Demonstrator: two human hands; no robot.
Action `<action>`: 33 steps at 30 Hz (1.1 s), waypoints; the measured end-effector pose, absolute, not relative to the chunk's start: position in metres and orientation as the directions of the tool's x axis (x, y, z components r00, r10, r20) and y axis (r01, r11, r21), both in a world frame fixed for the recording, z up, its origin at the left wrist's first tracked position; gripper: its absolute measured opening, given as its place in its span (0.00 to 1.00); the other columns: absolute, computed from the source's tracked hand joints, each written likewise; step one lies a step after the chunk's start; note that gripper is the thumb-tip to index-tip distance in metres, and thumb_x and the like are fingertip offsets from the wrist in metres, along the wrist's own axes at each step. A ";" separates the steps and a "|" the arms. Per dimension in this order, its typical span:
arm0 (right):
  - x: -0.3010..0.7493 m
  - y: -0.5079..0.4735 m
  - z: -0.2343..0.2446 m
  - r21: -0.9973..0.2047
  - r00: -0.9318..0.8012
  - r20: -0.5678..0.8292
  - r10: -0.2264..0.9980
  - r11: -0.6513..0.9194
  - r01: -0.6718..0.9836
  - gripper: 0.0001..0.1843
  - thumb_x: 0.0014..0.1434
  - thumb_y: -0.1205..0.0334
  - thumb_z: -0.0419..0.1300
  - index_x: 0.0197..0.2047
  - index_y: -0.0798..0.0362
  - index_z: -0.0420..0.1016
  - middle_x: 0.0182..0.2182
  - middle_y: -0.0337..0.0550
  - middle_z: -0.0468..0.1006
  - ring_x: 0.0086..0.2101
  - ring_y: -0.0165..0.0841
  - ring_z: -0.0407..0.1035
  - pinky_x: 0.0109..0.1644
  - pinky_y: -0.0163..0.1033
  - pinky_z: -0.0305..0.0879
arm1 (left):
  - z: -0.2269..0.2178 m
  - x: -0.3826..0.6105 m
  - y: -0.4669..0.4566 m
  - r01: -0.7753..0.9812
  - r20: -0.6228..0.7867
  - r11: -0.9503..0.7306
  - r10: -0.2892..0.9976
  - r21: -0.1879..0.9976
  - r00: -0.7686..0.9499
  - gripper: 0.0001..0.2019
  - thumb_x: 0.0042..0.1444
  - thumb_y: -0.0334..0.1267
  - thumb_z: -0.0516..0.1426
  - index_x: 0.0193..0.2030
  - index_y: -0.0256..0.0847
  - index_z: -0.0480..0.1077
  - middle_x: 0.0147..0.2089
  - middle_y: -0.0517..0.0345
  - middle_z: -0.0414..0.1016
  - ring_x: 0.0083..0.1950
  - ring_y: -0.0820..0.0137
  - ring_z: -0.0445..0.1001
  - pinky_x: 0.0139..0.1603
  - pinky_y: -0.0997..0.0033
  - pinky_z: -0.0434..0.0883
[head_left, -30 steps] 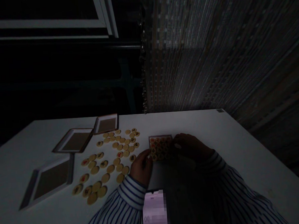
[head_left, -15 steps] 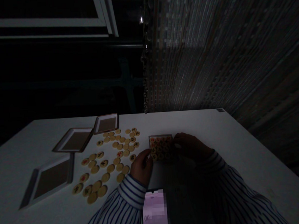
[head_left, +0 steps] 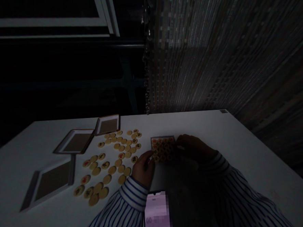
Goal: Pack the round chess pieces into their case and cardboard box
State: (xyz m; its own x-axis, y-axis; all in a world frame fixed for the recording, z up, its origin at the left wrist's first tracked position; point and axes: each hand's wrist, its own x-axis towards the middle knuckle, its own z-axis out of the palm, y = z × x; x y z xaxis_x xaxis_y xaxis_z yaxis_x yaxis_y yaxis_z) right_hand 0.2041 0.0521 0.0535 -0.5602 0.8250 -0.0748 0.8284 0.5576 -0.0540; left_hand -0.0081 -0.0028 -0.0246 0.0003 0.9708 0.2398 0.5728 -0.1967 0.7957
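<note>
Left sleeve (head_left: 113, 213): long, pale cloth, narrow dark-blue stripes run lengthwise; left cuff (head_left: 133, 192) is striped crosswise. Right sleeve (head_left: 245, 191) and right cuff (head_left: 217, 165) show same pattern, partly in shadow. Left hand (head_left: 144, 168), right hand (head_left: 194, 146) bare.

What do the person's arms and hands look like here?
Long sleeves on both arms, whitish with dark blue stripes: left sleeve, right sleeve. Left cuff stripes circle the wrist; higher up they run along the arm. Left hand and right hand are bare, no gloves. Right side is in deep shadow.
</note>
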 end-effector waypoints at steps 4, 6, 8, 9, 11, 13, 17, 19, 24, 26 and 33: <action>0.204 0.053 0.053 -0.049 -0.561 -0.086 0.823 0.559 0.828 0.10 0.55 0.61 0.52 0.36 0.54 0.72 0.36 0.48 0.72 0.38 0.33 0.65 0.38 0.35 0.60 | -0.023 -0.008 -0.003 0.567 0.242 -0.202 0.970 0.799 0.004 0.15 0.51 0.35 0.49 0.45 0.37 0.68 0.44 0.50 0.72 0.46 0.67 0.70 0.48 0.65 0.68; 0.204 0.053 0.052 -0.055 -0.558 -0.091 0.825 0.556 0.829 0.10 0.55 0.61 0.52 0.36 0.54 0.72 0.36 0.48 0.72 0.38 0.33 0.65 0.38 0.35 0.60 | -0.023 -0.008 -0.003 0.570 0.246 -0.203 0.969 0.796 0.002 0.15 0.51 0.35 0.49 0.44 0.37 0.68 0.44 0.50 0.73 0.46 0.67 0.70 0.48 0.65 0.68; 0.205 0.054 0.051 -0.062 -0.557 -0.087 0.826 0.553 0.831 0.10 0.55 0.61 0.52 0.36 0.53 0.72 0.36 0.48 0.72 0.38 0.33 0.65 0.39 0.35 0.59 | -0.024 -0.008 -0.003 0.574 0.255 -0.211 0.967 0.791 0.004 0.15 0.51 0.35 0.49 0.44 0.38 0.68 0.44 0.50 0.73 0.46 0.67 0.70 0.48 0.65 0.68; 0.205 0.054 0.051 -0.063 -0.557 -0.084 0.826 0.554 0.830 0.10 0.55 0.61 0.52 0.37 0.53 0.73 0.36 0.48 0.72 0.38 0.33 0.65 0.39 0.36 0.59 | -0.025 -0.008 -0.003 0.576 0.260 -0.215 0.965 0.789 0.004 0.14 0.51 0.35 0.49 0.44 0.38 0.68 0.44 0.50 0.73 0.46 0.67 0.70 0.48 0.65 0.68; 0.205 0.054 0.050 -0.064 -0.561 -0.079 0.824 0.558 0.828 0.10 0.55 0.61 0.52 0.37 0.53 0.73 0.36 0.48 0.72 0.38 0.33 0.65 0.38 0.35 0.59 | -0.025 -0.008 -0.003 0.579 0.266 -0.220 0.964 0.785 0.006 0.14 0.51 0.34 0.49 0.44 0.39 0.68 0.44 0.51 0.73 0.46 0.67 0.70 0.48 0.65 0.68; 0.205 0.054 0.050 -0.063 -0.567 -0.079 0.820 0.563 0.824 0.10 0.55 0.61 0.53 0.37 0.53 0.73 0.36 0.48 0.72 0.38 0.33 0.65 0.38 0.35 0.59 | -0.026 -0.009 -0.002 0.584 0.271 -0.225 0.963 0.780 0.009 0.14 0.51 0.34 0.49 0.44 0.38 0.68 0.44 0.51 0.73 0.46 0.67 0.71 0.47 0.65 0.69; 0.204 0.053 0.052 -0.054 -0.574 -0.097 0.813 0.571 0.819 0.11 0.55 0.61 0.52 0.37 0.53 0.73 0.37 0.48 0.72 0.38 0.33 0.65 0.39 0.35 0.59 | -0.026 -0.009 -0.002 0.599 0.275 -0.230 0.961 0.767 0.016 0.15 0.51 0.34 0.48 0.44 0.36 0.67 0.44 0.49 0.72 0.46 0.67 0.70 0.48 0.64 0.68; 0.204 0.053 0.054 -0.052 -0.572 -0.109 0.813 0.570 0.820 0.11 0.55 0.60 0.52 0.38 0.52 0.73 0.37 0.47 0.71 0.38 0.33 0.64 0.39 0.35 0.59 | -0.027 -0.008 -0.002 0.600 0.276 -0.229 0.961 0.767 0.013 0.15 0.51 0.34 0.49 0.44 0.35 0.68 0.44 0.49 0.72 0.46 0.67 0.70 0.48 0.64 0.68; 0.203 0.051 0.056 -0.058 -0.565 -0.116 0.817 0.562 0.825 0.11 0.56 0.60 0.51 0.38 0.53 0.73 0.37 0.48 0.71 0.38 0.33 0.64 0.39 0.35 0.59 | -0.027 -0.008 -0.003 0.599 0.274 -0.226 0.962 0.768 0.012 0.14 0.51 0.34 0.49 0.44 0.35 0.68 0.44 0.49 0.73 0.46 0.67 0.70 0.48 0.64 0.68; 0.204 0.051 0.056 -0.062 -0.571 -0.117 0.813 0.567 0.821 0.12 0.56 0.60 0.51 0.38 0.53 0.73 0.37 0.48 0.71 0.38 0.33 0.64 0.39 0.35 0.58 | -0.027 -0.008 -0.003 0.600 0.273 -0.227 0.962 0.767 0.014 0.14 0.51 0.34 0.49 0.44 0.35 0.68 0.44 0.49 0.72 0.47 0.67 0.70 0.49 0.64 0.68; 0.204 0.051 0.055 -0.069 -0.573 -0.112 0.812 0.569 0.819 0.12 0.56 0.61 0.51 0.39 0.53 0.72 0.38 0.48 0.71 0.39 0.34 0.64 0.40 0.36 0.59 | -0.027 -0.008 -0.002 0.605 0.288 -0.233 0.958 0.762 0.006 0.14 0.50 0.34 0.49 0.43 0.35 0.68 0.44 0.49 0.73 0.46 0.67 0.70 0.48 0.63 0.69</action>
